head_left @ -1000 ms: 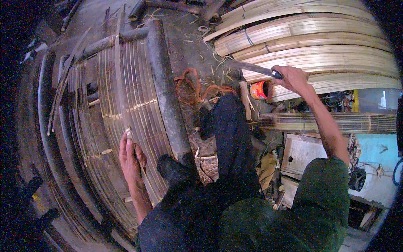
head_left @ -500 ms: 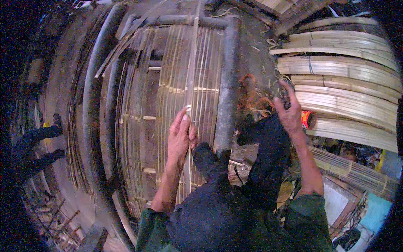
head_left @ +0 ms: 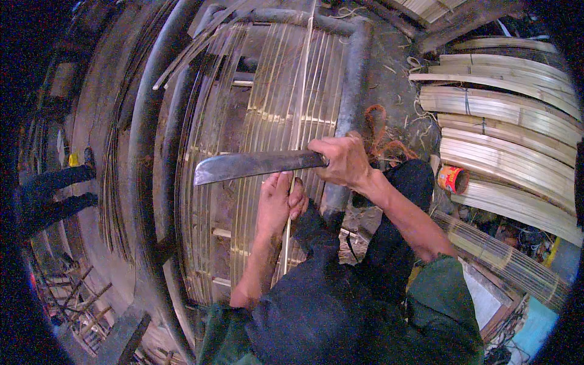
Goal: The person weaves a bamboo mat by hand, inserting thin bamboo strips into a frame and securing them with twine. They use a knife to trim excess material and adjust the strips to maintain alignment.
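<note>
My right hand [head_left: 345, 161] is closed round the handle of a machete [head_left: 255, 166]. Its broad dark blade points left, across and just above the fingertips of my left hand [head_left: 281, 199]. Between the thumb and fingers of that left hand is a long, thin pale bamboo strip [head_left: 307, 67], running from the far edge back toward my body. Under both hands lies a panel of narrow bamboo slats [head_left: 258, 115] with cross ties, resting on a frame of thick grey poles [head_left: 353, 91]. Whether the blade touches the strip, I cannot tell.
Bundles of pale split bamboo [head_left: 499, 143] are stacked on the right, beside a red-orange can [head_left: 453, 179]. Orange cord [head_left: 377, 131] lies on the littered ground. A rolled slat mat [head_left: 499, 258] is at lower right. Another person's dark-clothed legs [head_left: 58, 182] show at far left.
My right hand was raised at the right with fingers apart; now it grips the machete over the panel. The left hand still holds the strip. The view has shifted slightly.
</note>
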`<state>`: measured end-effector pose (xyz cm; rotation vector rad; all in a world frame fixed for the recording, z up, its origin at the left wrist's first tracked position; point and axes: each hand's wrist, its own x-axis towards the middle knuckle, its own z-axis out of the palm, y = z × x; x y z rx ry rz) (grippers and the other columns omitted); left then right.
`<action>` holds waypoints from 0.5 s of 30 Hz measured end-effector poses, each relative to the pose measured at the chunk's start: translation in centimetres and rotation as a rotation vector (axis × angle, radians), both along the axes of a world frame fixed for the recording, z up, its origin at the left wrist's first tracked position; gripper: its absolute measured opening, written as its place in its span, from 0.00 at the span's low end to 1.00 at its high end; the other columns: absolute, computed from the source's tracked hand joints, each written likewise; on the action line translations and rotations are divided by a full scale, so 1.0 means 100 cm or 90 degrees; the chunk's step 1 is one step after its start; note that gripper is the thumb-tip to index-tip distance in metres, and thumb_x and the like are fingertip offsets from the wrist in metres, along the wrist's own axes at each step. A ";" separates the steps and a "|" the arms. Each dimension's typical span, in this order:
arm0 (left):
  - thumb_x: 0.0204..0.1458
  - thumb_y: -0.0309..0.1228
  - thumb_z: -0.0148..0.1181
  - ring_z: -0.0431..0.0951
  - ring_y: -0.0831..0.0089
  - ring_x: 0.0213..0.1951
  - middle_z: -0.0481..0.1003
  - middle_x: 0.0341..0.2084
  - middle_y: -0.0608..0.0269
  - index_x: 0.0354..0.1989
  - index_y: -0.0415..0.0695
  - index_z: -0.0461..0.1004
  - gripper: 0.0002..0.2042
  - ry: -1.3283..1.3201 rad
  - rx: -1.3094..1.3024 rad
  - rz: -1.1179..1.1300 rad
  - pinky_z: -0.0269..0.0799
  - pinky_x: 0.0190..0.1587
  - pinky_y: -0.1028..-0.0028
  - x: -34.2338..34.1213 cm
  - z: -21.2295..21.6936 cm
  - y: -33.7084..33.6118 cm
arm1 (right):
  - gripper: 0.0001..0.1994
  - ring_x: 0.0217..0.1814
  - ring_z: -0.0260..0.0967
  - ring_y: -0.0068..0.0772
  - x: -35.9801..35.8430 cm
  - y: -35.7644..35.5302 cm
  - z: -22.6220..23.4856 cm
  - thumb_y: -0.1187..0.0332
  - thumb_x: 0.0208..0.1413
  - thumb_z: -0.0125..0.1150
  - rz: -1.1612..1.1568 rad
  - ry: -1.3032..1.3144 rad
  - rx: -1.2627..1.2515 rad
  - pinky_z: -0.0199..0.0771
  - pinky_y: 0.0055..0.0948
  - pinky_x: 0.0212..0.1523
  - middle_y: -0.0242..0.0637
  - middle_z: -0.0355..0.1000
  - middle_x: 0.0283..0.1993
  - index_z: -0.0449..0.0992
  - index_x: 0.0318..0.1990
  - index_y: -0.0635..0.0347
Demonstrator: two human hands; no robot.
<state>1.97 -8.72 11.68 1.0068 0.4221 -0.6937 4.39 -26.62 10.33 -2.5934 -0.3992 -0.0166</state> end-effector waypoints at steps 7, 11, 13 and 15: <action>0.63 0.38 0.41 0.52 0.81 0.08 0.54 0.09 0.72 0.33 0.45 0.62 0.11 0.043 -0.016 0.018 0.51 0.12 0.78 -0.005 -0.001 -0.002 | 0.13 0.29 0.72 0.42 0.005 -0.003 -0.016 0.63 0.31 0.65 0.036 0.020 -0.031 0.64 0.39 0.26 0.35 0.70 0.23 0.71 0.28 0.53; 0.63 0.38 0.41 0.52 0.82 0.07 0.54 0.09 0.72 0.33 0.44 0.63 0.12 0.058 -0.076 0.041 0.51 0.12 0.78 -0.009 0.001 -0.005 | 0.14 0.30 0.72 0.44 0.014 -0.020 -0.027 0.62 0.32 0.64 0.050 -0.030 -0.026 0.65 0.39 0.26 0.37 0.70 0.25 0.71 0.29 0.54; 0.63 0.38 0.41 0.51 0.82 0.07 0.53 0.08 0.72 0.31 0.45 0.62 0.12 0.039 -0.074 0.034 0.51 0.12 0.78 -0.007 0.008 -0.003 | 0.15 0.31 0.71 0.47 0.026 -0.039 -0.036 0.62 0.33 0.65 0.013 -0.008 -0.002 0.67 0.40 0.28 0.40 0.71 0.27 0.72 0.31 0.56; 0.63 0.39 0.42 0.51 0.83 0.07 0.53 0.08 0.73 0.29 0.45 0.61 0.13 0.037 -0.012 0.003 0.50 0.11 0.79 -0.002 0.017 -0.004 | 0.14 0.30 0.71 0.47 0.021 -0.039 -0.037 0.63 0.33 0.64 -0.025 -0.041 0.028 0.68 0.40 0.28 0.42 0.71 0.26 0.72 0.30 0.57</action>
